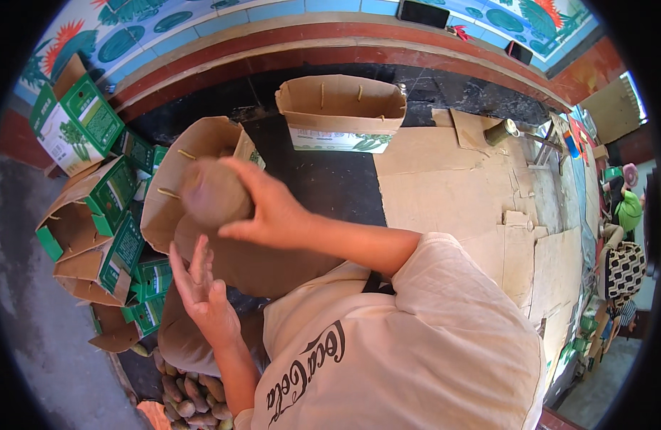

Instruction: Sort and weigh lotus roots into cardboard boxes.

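My right hand [269, 211] is wrapped round a large, roundish brown tuber [210, 192], blurred by motion. It holds the tuber in front of the opening of a cardboard carry box [160, 208] with yellow cord handles. My left hand [196, 283] is raised just below the tuber, fingers stretched out, holding nothing. Beside my knee, at the lower left, lies a pile of oblong brownish tubers [194, 394]. The inside of the carry box is largely hidden by my right hand and the tuber.
A second cardboard carry box [341, 118] stands open on the black surface ahead. Several green and white boxes [115, 222] are stacked at the left. Flattened cardboard [445, 193] covers the floor at right, with a can [501, 132] on it. People [628, 211] sit at the far right.
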A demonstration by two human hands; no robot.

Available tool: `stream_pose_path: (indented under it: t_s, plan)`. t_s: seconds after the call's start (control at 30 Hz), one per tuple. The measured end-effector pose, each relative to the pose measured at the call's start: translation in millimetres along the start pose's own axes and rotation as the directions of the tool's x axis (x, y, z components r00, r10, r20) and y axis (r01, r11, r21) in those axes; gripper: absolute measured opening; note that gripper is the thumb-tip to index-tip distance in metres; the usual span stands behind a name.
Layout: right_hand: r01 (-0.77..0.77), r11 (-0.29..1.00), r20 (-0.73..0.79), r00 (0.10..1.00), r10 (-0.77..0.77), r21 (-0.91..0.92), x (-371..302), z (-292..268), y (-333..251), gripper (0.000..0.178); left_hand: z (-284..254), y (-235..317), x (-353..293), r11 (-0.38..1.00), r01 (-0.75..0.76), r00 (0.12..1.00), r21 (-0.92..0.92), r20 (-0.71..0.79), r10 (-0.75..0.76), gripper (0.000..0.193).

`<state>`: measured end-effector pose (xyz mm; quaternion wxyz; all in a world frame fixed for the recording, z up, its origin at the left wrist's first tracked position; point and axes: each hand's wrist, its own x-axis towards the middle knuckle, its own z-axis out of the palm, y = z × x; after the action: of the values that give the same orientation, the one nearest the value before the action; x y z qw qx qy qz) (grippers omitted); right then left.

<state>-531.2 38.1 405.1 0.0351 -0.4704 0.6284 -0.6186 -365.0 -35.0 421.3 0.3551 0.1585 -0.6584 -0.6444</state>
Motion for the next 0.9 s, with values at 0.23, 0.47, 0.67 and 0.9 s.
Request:
stream_pose_path:
  t_s: [0.23, 0.47, 0.67, 0.9]
  plan:
    - [-0.54, 0.586, -0.116, 0.668, 0.735, 0.604, -41, -90, 89, 0.064, -55, -11, 6, 0.996, 0.014, 0.987, -0.087, -0.159, -0.027, 0.063]
    - [-0.722, 0.303, -0.354, 0.086, 0.931, 0.623, -186, -180, 198, 0.06, -129, -3, -13, 0.998, 0.043, 0.946, 0.037, -0.322, -0.028, 0.051]
    - [-0.685, 0.156, -0.433, -0.253, 0.865, 0.712, -310, -218, 205, 0.065, -153, -9, -19, 0.994, 0.081, 0.921, 0.075, -0.387, -0.046, 0.053]
    - [-0.93, 0.134, -0.847, -0.244, 0.472, 0.342, -349, -243, 184, 0.077, -142, -7, -9, 0.991, 0.08, 0.933, 0.107, -0.359, -0.036, 0.049]
